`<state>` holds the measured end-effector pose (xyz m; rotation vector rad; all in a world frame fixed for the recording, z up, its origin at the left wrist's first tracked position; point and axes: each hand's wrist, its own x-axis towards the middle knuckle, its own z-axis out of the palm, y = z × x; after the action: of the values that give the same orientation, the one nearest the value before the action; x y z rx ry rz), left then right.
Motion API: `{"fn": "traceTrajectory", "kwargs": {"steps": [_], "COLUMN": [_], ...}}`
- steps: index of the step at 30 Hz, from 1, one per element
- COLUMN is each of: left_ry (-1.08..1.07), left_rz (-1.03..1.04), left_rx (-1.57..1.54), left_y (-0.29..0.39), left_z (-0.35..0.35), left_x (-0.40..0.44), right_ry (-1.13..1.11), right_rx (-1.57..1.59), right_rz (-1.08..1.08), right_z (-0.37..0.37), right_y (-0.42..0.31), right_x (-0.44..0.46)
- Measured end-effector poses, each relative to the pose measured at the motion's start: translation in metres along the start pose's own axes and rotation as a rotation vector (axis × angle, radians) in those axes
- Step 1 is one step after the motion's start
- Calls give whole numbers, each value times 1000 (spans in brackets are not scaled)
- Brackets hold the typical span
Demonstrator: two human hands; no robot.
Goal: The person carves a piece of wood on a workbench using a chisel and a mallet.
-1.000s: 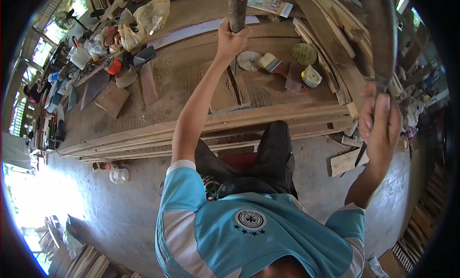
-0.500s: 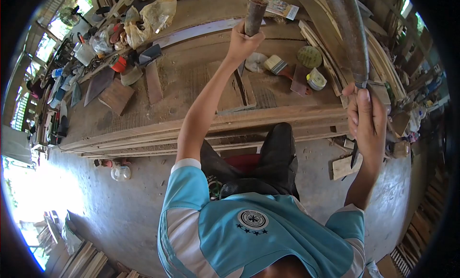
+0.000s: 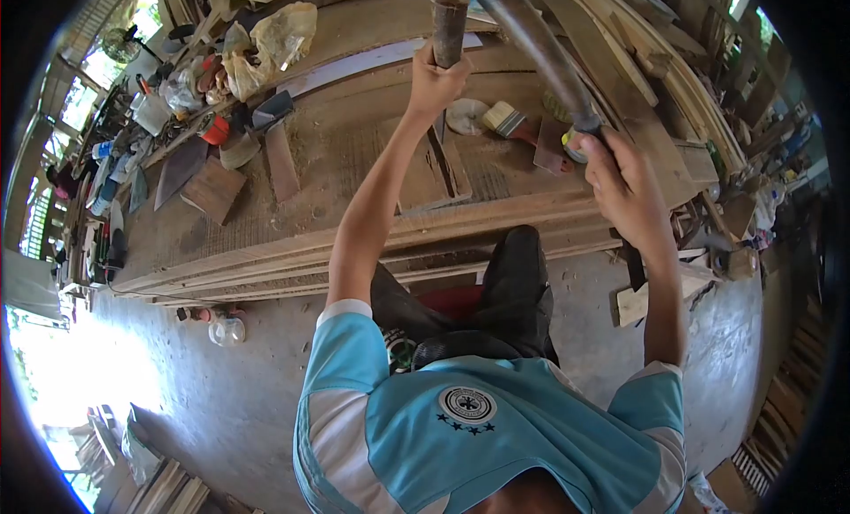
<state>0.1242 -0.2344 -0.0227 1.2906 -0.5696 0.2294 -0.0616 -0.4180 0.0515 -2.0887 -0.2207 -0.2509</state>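
Observation:
My left hand point(image 3: 436, 80) is closed around a dark, rusty cylindrical handle point(image 3: 449, 31), held upright over the workbench point(image 3: 336, 160). The blade below that hand shows only in part, by a slotted wooden piece point(image 3: 416, 173) on the bench. My right hand point(image 3: 624, 182) is wrapped round the thin end of a long, dark, curved tool point(image 3: 540, 49). The tool's far end reaches up and left, close to the top of the cylindrical handle; whether they touch I cannot tell.
Right of the slotted piece lie a round disc point(image 3: 467, 116), a paintbrush point(image 3: 509, 123) and a tape roll point(image 3: 575, 146). Long boards point(image 3: 620, 49) are stacked at the right. Plastic bags point(image 3: 283, 36), an orange cup point(image 3: 213, 129) and wood blocks point(image 3: 213, 189) sit at the left.
My right hand has moved left and inward, swinging the long tool over toward the handle in my left hand. My left hand shifted slightly right, then back left, still holding the handle.

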Motion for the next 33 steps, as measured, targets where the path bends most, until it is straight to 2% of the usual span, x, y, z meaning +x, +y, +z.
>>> {"fn": "traceTrajectory", "kwargs": {"steps": [4,6,7,9,13,15,17,18,20,21,23,26,27,29,31,33], "left_ry": [-47,-56,-50,-46,-60,-29,-45,-59,-70,-46,-27,60,58,163,189,294], "left_rz": [68,90,91,153,180,83,83,114,180,127,78,102,98,48,47,37], "left_rx": [1,26,27,62,102,96,154,212,243,195,102,43,41,-82,-143,-216], "left_y": [-1,-1,-3,-8,-7,-1,-7,-9,-7,-5,-8,-8,-6,-4,-3,3], "left_z": [-3,-3,-4,-4,-4,-1,0,-2,-4,-6,-15,-24,-26,-32,-41,-45], "left_x": [-3,-4,-3,-3,-2,-7,-17,-13,-8,-13,-12,-12,-13,-13,-14,-14], "right_ry": [-3,161,243,317,320,322,-53,-37,40,137,324,294,374,382,575,587], "right_rx": [-115,30,-173,-375,-479,-533,-604,-602,-273,-392,-286,-220,-106,170,178,-50], "right_rz": [-45,-112,-210,-310,-392,-415,-250,-254,191,131,-29,-205,-235,-259,-107,-182], "right_z": [-18,-32,-48,-55,-21,-2,10,5,-17,-30,-52,-76,-73,-65,-31,12], "right_y": [-25,-64,-86,-97,-71,-46,2,-2,-26,-35,-61,-71,-71,-60,-20,62], "right_x": [8,8,6,9,60,76,77,71,64,63,55,37,28,3,-23,-54]}}
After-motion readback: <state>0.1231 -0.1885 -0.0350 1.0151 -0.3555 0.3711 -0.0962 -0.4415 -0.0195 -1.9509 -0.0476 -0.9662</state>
